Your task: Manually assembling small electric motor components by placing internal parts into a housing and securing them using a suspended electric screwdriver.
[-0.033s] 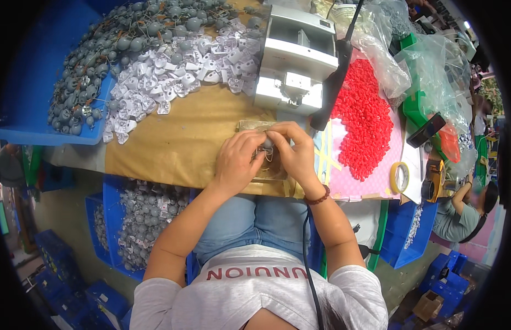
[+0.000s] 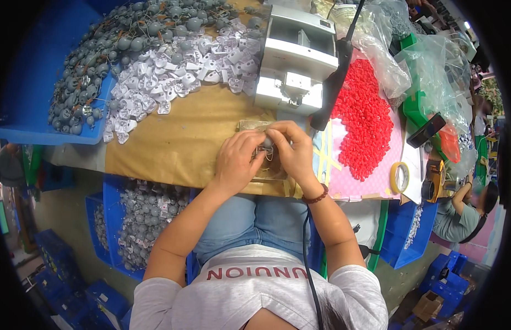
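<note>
A small grey part (image 2: 266, 144) is pinched by both hands (image 2: 266, 157) at the table's (image 2: 178, 143) near edge; it could be dropped if the grip loosens.

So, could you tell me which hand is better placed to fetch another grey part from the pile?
Probably the left. The left hand sits on the side of the grey parts heaped upper left, while the right hand pinches the small grey piece beside the red beads.

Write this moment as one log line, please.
left hand and right hand: together pinch small grey part | over brown table | red beads at right
</note>
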A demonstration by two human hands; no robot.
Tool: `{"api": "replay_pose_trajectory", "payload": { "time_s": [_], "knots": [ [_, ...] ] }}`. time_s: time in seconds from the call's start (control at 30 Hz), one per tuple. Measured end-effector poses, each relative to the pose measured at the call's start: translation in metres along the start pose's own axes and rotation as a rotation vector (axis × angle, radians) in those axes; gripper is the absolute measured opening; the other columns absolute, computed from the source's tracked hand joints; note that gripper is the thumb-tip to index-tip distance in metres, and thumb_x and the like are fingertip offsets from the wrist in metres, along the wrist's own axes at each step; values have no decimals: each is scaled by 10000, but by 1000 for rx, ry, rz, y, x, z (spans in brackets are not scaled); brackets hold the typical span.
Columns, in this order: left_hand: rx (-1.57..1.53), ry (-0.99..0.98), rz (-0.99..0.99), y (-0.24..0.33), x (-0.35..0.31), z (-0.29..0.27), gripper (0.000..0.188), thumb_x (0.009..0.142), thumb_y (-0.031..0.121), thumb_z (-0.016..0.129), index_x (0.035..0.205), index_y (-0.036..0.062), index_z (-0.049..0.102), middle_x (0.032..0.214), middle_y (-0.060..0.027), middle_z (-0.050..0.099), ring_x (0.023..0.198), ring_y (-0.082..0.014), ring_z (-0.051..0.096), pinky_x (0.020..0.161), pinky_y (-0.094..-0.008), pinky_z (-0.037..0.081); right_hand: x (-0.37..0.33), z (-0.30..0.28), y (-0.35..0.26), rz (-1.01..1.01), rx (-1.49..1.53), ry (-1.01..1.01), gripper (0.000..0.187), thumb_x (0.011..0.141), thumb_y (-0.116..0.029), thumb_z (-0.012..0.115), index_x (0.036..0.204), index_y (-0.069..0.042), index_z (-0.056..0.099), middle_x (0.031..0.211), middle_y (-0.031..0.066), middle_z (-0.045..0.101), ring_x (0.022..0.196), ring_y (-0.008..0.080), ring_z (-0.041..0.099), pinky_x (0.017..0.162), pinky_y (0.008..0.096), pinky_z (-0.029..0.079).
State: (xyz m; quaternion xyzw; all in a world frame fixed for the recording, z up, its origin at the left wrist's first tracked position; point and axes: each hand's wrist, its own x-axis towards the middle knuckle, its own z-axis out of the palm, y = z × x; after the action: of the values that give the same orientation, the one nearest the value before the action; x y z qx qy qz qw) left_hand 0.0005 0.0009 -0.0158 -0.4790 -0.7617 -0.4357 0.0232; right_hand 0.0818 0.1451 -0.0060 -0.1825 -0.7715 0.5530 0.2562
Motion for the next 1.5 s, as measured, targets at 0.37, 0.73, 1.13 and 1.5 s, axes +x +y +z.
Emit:
{"api": "replay_pose_trajectory", "payload": {
  "time_s": [0.37,0.73,1.13,1.5],
  "knots": [
    [-22,2,3,4,3,-1,383,772,49,772,1117,62,607,1119,-124,667,1034,-339,645,854,-432,506,23,21,1,275,627,145,147,1070,-147,488,1042,-4,507,748,95,651,685,162,662,666,286,558],
    [-206,-233,-221,14,-30,-99,406,864,12,677,1260,72,609,1147,-129,628,1054,-325,631,889,-402,524,6,-57,-5,-40,129,-38,183,994,-76,614,1148,21,627,1022,93,710,926,166,704,828,285,545],
    [284,-282,-167,-49,4,-153,298,870,72,681,1164,25,652,1126,-162,648,1089,-346,604,949,-414,485,-1,-162,51,-165,-1145,-79,154,878,-70,638,1025,-40,674,983,158,642,934,345,602,796,434,505],
    [465,-31,-68,-112,104,-36,237,859,48,663,1095,53,642,996,-131,654,987,-331,607,810,-432,506,10,-162,71,-217,-1085,-68,95,884,-14,588,947,-1,658,912,174,622,868,357,602,777,442,506]
  ]
}}
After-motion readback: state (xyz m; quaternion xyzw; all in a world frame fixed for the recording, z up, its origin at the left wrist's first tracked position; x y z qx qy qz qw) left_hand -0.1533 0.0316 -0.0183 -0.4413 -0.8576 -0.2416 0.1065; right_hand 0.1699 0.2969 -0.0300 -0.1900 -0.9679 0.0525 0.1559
